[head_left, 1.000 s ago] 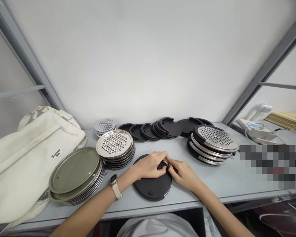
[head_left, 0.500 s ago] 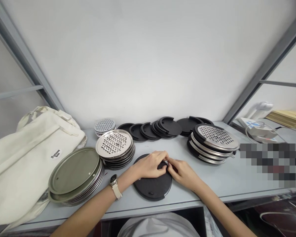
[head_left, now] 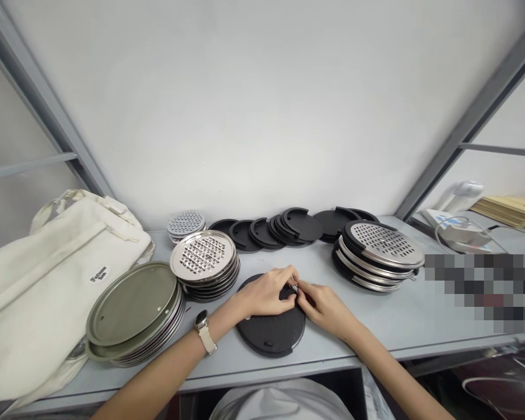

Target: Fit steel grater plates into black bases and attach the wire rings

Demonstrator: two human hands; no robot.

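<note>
A black round disc (head_left: 269, 335) lies flat on the grey table, near its front edge. Over the disc's upper part rests my left hand (head_left: 269, 291), its fingers curled and pinched at the disc's upper right edge. My right hand (head_left: 324, 306) meets it there, thumb and fingertips pressed together. Between the fingertips is something small that I cannot make out. To the left stands a stack of metal grater discs (head_left: 205, 256), with a stack of green round plates (head_left: 133, 303) beside it. Grater discs with black rims (head_left: 385, 245) are piled on the right.
Black discs (head_left: 300, 224) overlap in a row by the wall. Smaller grater discs (head_left: 186, 223) sit at the back left. A cream bag (head_left: 61, 262) lies at the left. Wooden boards (head_left: 507, 209) and a white device (head_left: 459, 228) are at the far right.
</note>
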